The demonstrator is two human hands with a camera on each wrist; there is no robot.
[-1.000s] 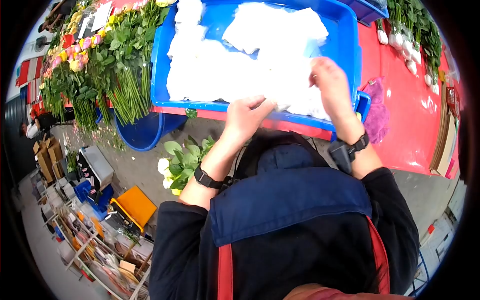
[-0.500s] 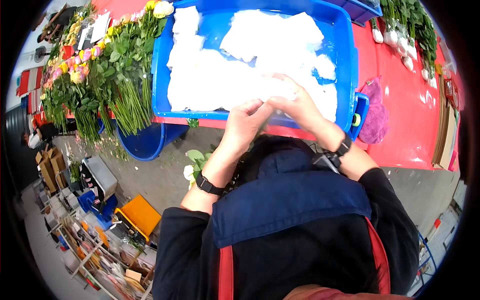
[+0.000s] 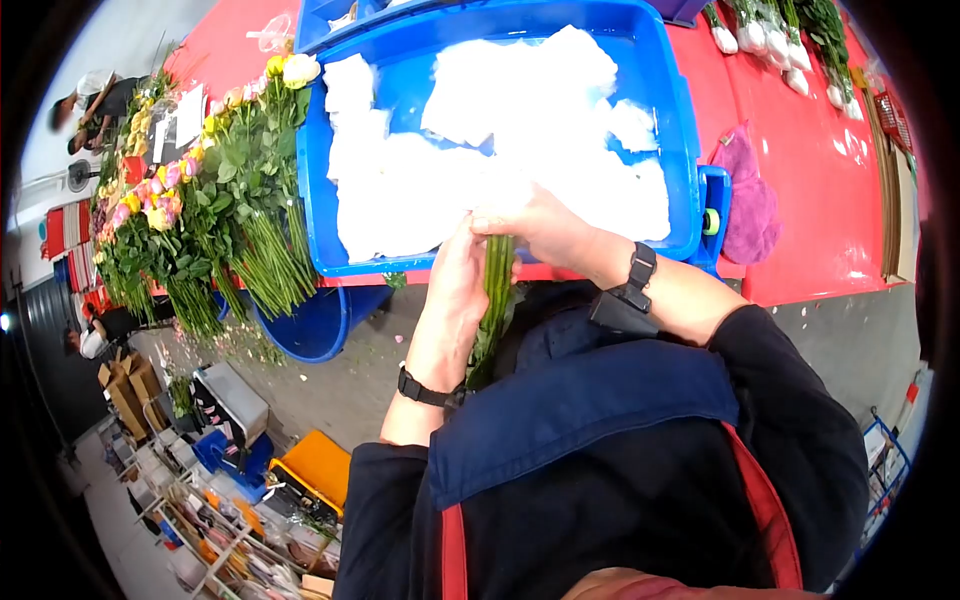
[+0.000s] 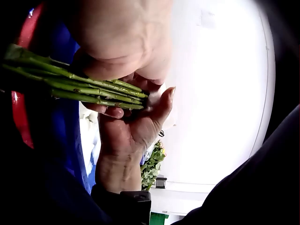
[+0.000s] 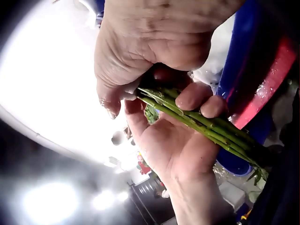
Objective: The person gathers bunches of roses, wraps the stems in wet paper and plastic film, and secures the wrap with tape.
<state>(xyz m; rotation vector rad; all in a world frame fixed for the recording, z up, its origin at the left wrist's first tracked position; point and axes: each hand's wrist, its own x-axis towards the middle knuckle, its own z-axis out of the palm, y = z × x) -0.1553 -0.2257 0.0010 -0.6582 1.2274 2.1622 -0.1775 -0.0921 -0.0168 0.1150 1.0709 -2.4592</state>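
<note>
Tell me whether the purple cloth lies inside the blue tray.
No, the purple cloth lies on the red table, outside the blue tray.

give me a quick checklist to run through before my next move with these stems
1. Stems gripped: ok, the left hand's fingers curl round them.
2. Cut ends together: ok, they look roughly level.
3. Ends covered with white padding: cannot tell, the right hand hides part of them.
4. More padding nearby: ok, plenty in the blue tray.
5. A hand free: not ok, both are at the stems.
6. Blooms on this bunch undamaged: cannot tell, none show.
</note>
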